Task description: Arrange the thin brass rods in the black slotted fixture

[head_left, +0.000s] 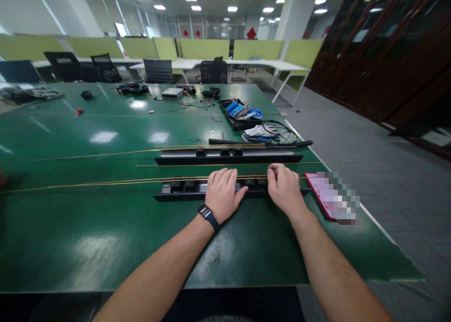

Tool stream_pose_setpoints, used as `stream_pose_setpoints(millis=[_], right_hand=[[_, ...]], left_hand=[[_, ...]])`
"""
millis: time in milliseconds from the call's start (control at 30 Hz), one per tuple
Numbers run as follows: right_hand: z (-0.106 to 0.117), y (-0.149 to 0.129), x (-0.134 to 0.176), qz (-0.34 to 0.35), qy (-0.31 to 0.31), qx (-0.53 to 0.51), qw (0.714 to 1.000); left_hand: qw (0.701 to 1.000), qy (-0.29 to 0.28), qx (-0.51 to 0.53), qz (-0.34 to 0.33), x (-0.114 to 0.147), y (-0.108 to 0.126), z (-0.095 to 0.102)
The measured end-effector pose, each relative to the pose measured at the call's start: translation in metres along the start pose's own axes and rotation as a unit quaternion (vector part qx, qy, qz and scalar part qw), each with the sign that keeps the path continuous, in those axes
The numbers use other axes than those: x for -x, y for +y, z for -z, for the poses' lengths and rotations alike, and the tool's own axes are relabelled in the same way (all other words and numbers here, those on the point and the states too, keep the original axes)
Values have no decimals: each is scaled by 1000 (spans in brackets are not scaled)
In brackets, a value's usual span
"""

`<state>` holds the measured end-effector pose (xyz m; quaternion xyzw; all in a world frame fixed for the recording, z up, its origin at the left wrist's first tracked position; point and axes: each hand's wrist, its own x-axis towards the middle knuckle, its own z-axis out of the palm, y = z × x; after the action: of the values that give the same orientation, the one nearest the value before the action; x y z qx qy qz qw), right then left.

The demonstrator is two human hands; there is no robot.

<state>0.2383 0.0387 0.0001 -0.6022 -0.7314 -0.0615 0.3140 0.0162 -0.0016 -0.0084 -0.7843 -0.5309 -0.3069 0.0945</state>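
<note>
A black, silver-lined rail (197, 187) with dark blocks inside lies crosswise in front of me. Long thin brass-coloured rods (116, 182) run along its top and stick out far to the left. My left hand (222, 195), with a dark watch at the wrist, rests flat over the middle of rail and rods, thumb apart. Near the rail's right end, my right hand (286, 189) has its fingers curled and pinched at the rods; the fingertips are partly hidden. Behind lies a second rail (229, 159) with more rods on it. One single rod (183, 165) lies between the two rails.
A red-edged phone-like object (322, 197), partly pixelated, lies right. Farther back are a black tray (227, 115) with blue items, gloves (260, 132) and black cables (287, 133). Tools and parts lie along the green table's (105, 247) far side. A blurred hand (2, 177) shows at the left edge.
</note>
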Motion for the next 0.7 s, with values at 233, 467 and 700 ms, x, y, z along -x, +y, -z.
stream_pose_setpoints(millis=[233, 467, 700], right_hand=[[0, 7, -2, -56, 10, 33, 998], [0, 2, 1, 1, 4, 3, 1000], [-3, 9, -1, -42, -3, 19, 999]], left_hand=[[1000, 0, 1, 0, 0, 0, 0], [1000, 1, -1, 0, 0, 0, -1], [1000, 1, 0, 0, 0, 0, -1]])
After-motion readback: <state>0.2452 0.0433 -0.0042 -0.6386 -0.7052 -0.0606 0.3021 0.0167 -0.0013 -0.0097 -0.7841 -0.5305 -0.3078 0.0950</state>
